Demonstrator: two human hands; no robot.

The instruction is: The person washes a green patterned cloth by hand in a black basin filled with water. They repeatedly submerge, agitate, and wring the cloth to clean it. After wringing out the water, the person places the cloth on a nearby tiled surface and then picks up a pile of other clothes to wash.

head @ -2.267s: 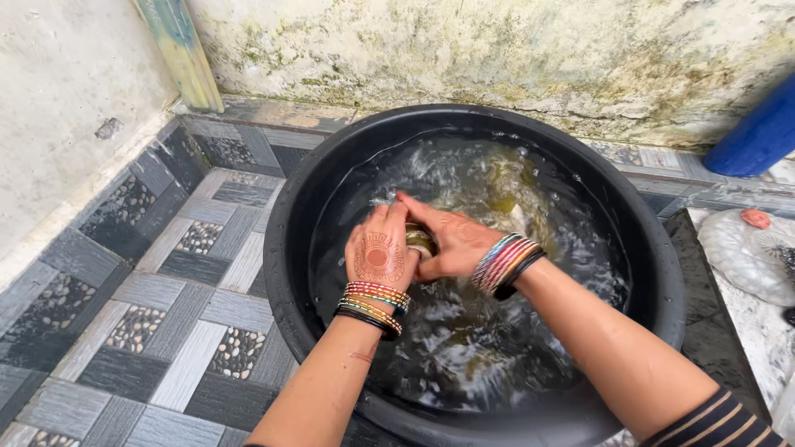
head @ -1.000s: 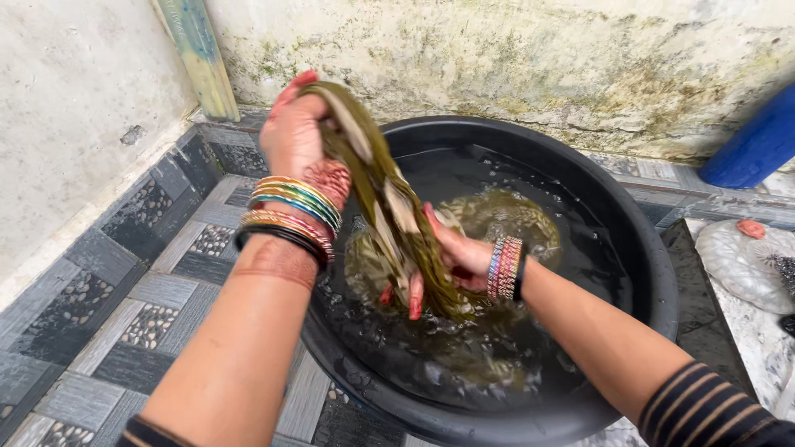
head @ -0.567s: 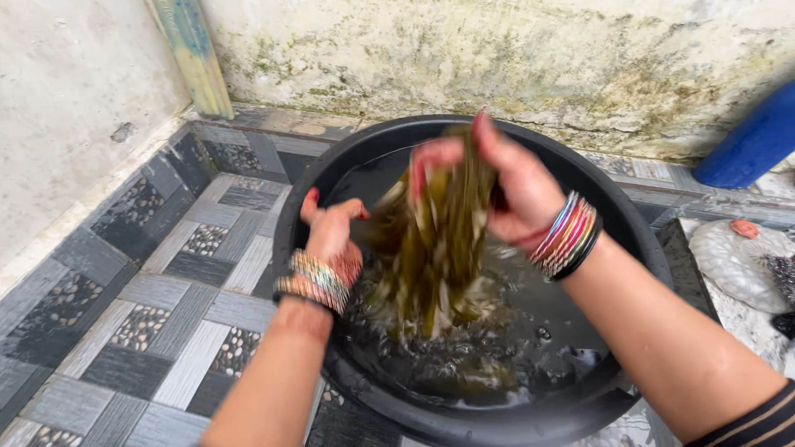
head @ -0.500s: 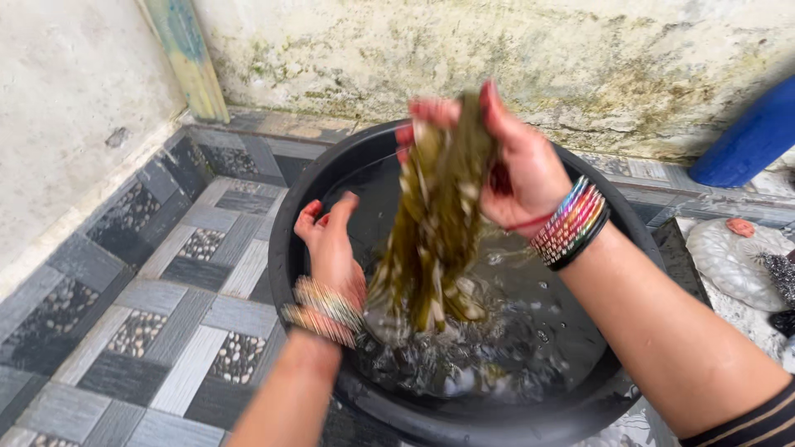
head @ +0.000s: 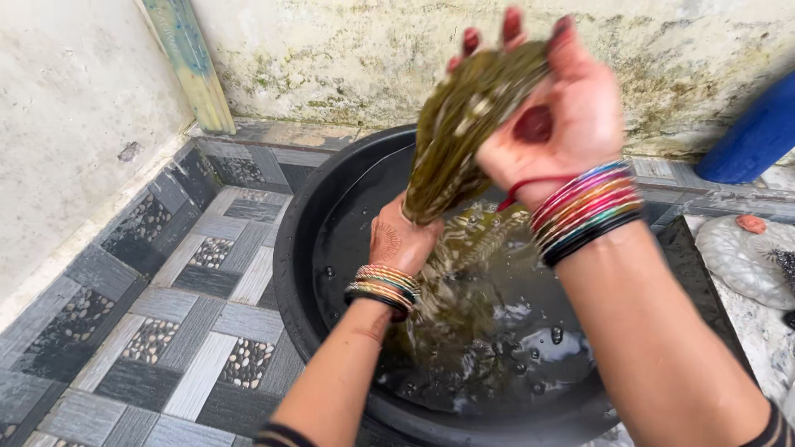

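The right hand [head: 546, 108], raised toward twelve o'clock above the black tub [head: 298, 248], is curled around the upper end of a wet olive-green cloth [head: 464, 124], palm showing, with the fingertips poking over the top of the bundle; motion blur softens the fingers, so how tightly they close cannot be made out. The cloth hangs down from that grip and trails into the water [head: 513, 331] at the tub's centre, where its lower part is a pale, streaked smear under the ripples and its outline is lost. The left hand [head: 402, 240], lower and toward nine o'clock of the hanging cloth, is closed around the strand where it meets the water; its fingers are hidden behind the fabric. Both wrists carry stacked coloured bangles [head: 584, 211]. The tub's near rim is cut off by the bottom edge. At three o'clock a blue container [head: 749, 136] is cropped by the frame, and a grey slab [head: 745, 261] with a small orange object lies partly out of view. Patterned floor tiles [head: 166, 314] fill the eight o'clock side.
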